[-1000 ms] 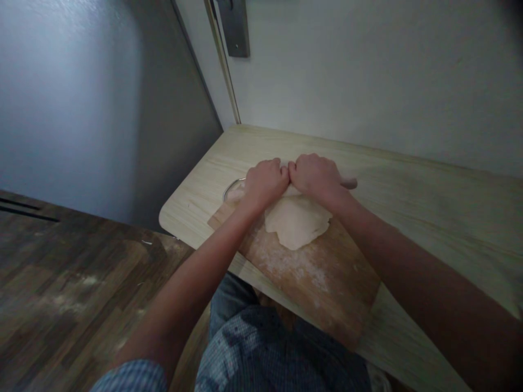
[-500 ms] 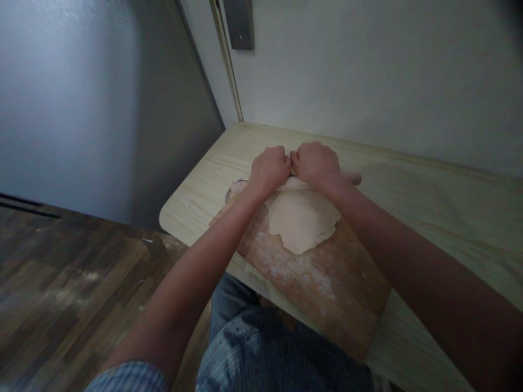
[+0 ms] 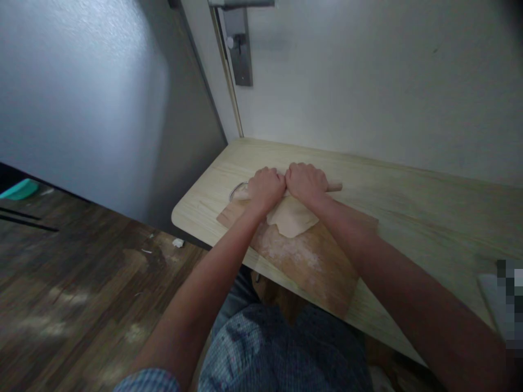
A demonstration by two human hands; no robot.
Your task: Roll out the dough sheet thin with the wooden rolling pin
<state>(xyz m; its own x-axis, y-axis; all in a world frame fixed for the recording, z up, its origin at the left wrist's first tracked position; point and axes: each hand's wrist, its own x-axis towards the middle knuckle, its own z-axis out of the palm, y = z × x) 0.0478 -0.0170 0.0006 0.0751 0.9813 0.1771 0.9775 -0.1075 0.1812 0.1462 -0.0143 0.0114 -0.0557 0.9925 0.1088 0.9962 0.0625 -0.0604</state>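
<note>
- In the head view, we are seeing the rolling pin (image 3: 335, 186) lying across the far part of the wooden board (image 3: 327, 272), its long axis running roughly left to right, its right end appearing to jut past the board's far edge.
- We are curling the left hand (image 3: 266, 188) and the right hand (image 3: 305, 179) over the pin's middle, side by side, thumbs about meeting; both are bearing on it, so neither is lying nearer.
- We are finding the dough sheet (image 3: 291, 219) on the board, lying on the near side of the pin and both hands, with loose flour (image 3: 296, 250) lying nearer the board's close edge.
- We are losing the fingertips behind the knuckles, the sheet's far part under hands and pin, and its right side behind the right forearm.
- We are barely making out a metal loop (image 3: 232, 192) at the board's far left corner; its attachment is staying unclear.
- Well right of the board, the frame is cutting off a pale object (image 3: 490, 296), partly pixelated.
</note>
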